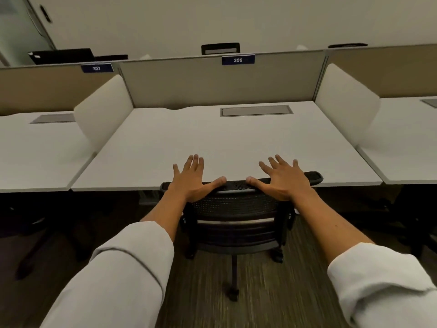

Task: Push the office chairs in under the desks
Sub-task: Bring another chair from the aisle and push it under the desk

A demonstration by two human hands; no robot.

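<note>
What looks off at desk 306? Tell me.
Nothing stands out. The black chair sits square to the desk, backrest at its edge, with the left hand and right hand flat on top. No spills or damage show.

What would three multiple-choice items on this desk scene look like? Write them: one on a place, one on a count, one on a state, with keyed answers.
1. Where are the hands?
A. On the top edge of the chair back
B. On the blue label
C. On the floor

2. How many blue number labels show on the partition?
A. One
B. Two
C. Four

3. How are the fingers?
A. Curled into fists
B. Pinching a pen
C. Spread and straight

Answers:
1 A: the left hand and the right hand rest on the black mesh chair at the white desk.
2 B: the label 306 and the label 307 are the only ones.
3 C: both hands are flat, fingers extended.
</note>
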